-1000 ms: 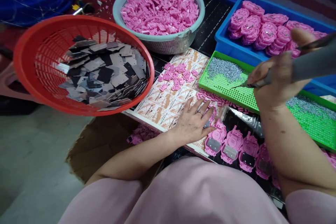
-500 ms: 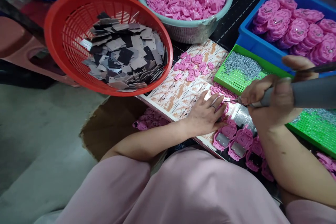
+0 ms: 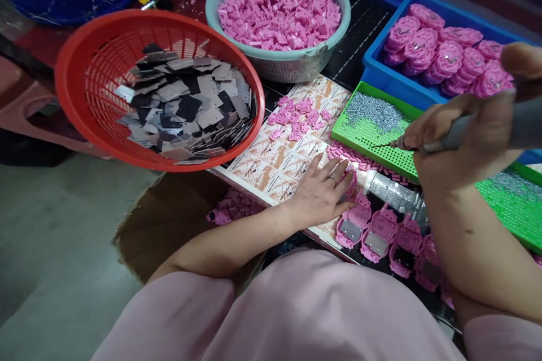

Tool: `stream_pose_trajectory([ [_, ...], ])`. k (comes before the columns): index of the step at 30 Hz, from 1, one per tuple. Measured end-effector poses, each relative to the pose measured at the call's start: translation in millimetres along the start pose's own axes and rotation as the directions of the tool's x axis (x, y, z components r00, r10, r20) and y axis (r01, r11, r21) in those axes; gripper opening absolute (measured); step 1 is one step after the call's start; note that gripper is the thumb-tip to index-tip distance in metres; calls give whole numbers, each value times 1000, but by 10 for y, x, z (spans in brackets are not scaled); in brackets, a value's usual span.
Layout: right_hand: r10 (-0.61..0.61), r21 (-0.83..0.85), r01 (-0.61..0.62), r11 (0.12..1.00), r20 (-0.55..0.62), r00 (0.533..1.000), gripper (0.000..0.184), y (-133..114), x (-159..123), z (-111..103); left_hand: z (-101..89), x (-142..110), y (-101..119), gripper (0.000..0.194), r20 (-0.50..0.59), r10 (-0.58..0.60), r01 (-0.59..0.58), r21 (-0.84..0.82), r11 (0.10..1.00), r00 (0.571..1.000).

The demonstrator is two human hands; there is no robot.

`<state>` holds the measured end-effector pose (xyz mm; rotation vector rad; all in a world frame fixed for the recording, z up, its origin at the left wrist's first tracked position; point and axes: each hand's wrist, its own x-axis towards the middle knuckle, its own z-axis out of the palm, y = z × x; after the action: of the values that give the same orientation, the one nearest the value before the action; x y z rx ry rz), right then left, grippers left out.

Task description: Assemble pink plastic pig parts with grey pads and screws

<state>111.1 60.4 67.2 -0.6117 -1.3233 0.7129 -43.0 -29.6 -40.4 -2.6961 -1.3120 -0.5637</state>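
My left hand (image 3: 318,194) lies flat with fingers spread on the patterned board (image 3: 271,163), its fingertips touching the first pink plastic shell (image 3: 352,227) in a row of several. My right hand (image 3: 461,135) is closed round a grey powered screwdriver (image 3: 478,132). The screwdriver's thin bit hovers over the green screw tray (image 3: 372,141), near a heap of small silver screws (image 3: 372,110). Each pink shell in the row shows a grey metal plate set in it.
A red basket (image 3: 84,90) of grey metal plates stands at the left. A grey bowl (image 3: 292,65) holds small pink parts, with more loose ones (image 3: 298,118) on the board. A blue bin (image 3: 376,62) holds round pink pieces. A cardboard box (image 3: 169,220) sits below the board's edge.
The screwdriver bit dipped toward the shells by my left hand half a second ago and is now back up over the green tray. My left hand stayed flat on the board.
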Motion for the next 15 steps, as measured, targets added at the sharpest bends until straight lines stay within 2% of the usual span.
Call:
stream_pose_trajectory([
  [3,-63,-11,62,998,-113,992,26,172,80,-5,-6,-2,-1,53,1,-1,1,14,1000,1000],
  [4,-44,-17,42,999,-119,992,26,236,76,-3,-9,-4,-2,52,1,-2,2,17,1000,1000],
  [8,36,-3,-37,999,-70,997,24,389,-6,-9,-23,-6,-11,50,12,1,-1,23,1000,1000],
  [15,34,8,-34,999,-26,999,14,364,-49,-19,-23,-5,-20,50,16,-2,2,-7,1000,1000],
])
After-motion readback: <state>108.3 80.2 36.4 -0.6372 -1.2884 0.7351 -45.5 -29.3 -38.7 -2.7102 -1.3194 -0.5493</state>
